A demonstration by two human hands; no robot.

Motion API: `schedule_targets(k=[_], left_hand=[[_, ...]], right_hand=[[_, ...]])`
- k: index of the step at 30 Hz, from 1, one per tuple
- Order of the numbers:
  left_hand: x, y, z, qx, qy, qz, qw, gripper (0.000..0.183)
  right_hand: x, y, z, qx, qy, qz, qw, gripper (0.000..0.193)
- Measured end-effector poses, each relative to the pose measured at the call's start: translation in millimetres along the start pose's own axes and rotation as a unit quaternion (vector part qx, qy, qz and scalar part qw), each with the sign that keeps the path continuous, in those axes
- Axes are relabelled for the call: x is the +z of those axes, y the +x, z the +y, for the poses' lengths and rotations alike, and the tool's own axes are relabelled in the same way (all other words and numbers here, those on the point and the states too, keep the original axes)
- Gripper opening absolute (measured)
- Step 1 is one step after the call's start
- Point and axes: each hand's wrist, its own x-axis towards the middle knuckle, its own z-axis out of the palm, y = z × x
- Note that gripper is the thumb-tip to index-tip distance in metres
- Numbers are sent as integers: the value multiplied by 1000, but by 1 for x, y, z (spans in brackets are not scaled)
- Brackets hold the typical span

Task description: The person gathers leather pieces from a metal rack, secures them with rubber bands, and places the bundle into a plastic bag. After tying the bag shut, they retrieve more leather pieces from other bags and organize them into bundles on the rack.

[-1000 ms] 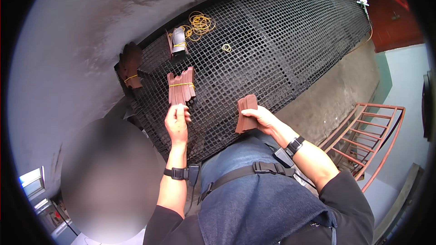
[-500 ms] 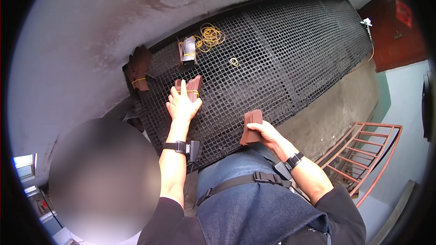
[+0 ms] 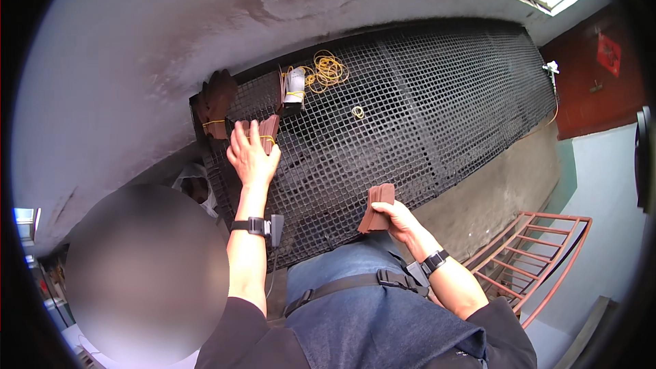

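Observation:
My left hand (image 3: 253,160) is closed over a bundle of thin reddish-brown pieces (image 3: 269,130) tied with a yellow band, on the black grid-topped table. Just left of it lies another banded brown bundle (image 3: 216,106), taller and darker at its far end. Near the table's front edge, my right hand (image 3: 396,219) grips a loose stack of similar brown pieces (image 3: 378,208), thumb on top. No band shows around this stack. What the pieces are made of, I cannot tell.
Beyond my left hand stands a grey-white wrapped bundle (image 3: 294,87) with a yellow band. Several loose yellow bands (image 3: 329,70) lie beside it, and a few more bands (image 3: 357,113) nearer. The table (image 3: 444,96) meets a wall behind. A reddish metal rack (image 3: 529,253) stands to the right.
My left hand has shifted the banded brown bundle leftward, closer to the bundle at the table's left end. My right hand still holds its stack, nearly in place. The whole view has tilted slightly.

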Motion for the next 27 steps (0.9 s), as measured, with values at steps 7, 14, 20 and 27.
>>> schedule_targets(k=[7,14,20,27], left_hand=[[-23,-28,40,182,-195,-47,962,57],[3,20,61,178,-173,-38,968,60],[30,88,82,108,42,-88,989,74],[52,121,74,71,78,-152,983,73]], right_hand=[[10,13,-4,2,-8,-6,1000,48],[18,13,-5,8,-45,-28,999,47],[6,-3,-5,-4,-31,13,999,46],[-23,-18,3,-3,19,59,998,46]])
